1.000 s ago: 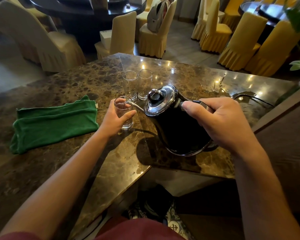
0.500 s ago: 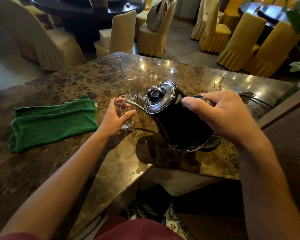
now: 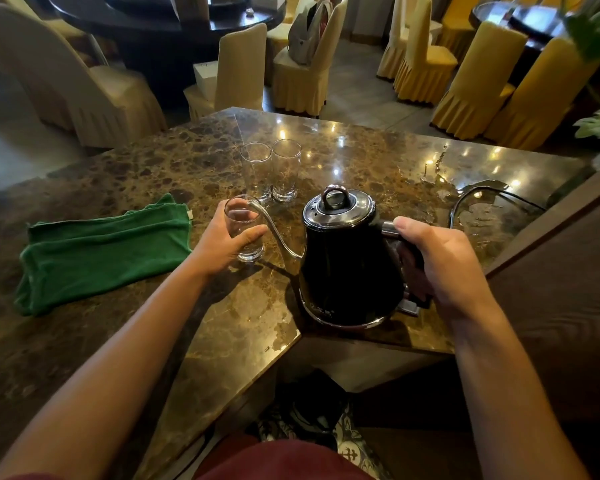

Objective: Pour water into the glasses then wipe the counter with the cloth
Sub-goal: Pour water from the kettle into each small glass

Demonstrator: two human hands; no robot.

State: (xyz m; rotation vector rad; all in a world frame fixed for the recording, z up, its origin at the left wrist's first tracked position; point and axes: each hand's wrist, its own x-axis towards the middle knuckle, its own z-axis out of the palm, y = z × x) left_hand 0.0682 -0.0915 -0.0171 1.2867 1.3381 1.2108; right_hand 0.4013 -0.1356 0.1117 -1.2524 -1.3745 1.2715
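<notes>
My left hand [image 3: 222, 242] grips a clear glass [image 3: 244, 230] standing on the brown marble counter [image 3: 222, 323]. My right hand [image 3: 440, 265] holds the handle of a black gooseneck kettle [image 3: 347, 268], now nearly upright and low over the counter. Its thin spout tip rests at the rim of the held glass. A little water shows in the bottom of that glass. Two more glasses [image 3: 271, 171] stand side by side just behind, looking empty. A folded green cloth [image 3: 101, 251] lies on the counter to the left of my left hand.
A black cable [image 3: 465, 199] loops on the counter at the right, with wet streaks near it. A dark wooden panel [image 3: 568, 289] rises at the right. Covered chairs [image 3: 305, 64] and dark round tables stand beyond the counter. The counter edge cuts inward near my body.
The kettle has swung from a steep forward tilt back to nearly upright and come down toward the counter. My left hand has stayed on the glass.
</notes>
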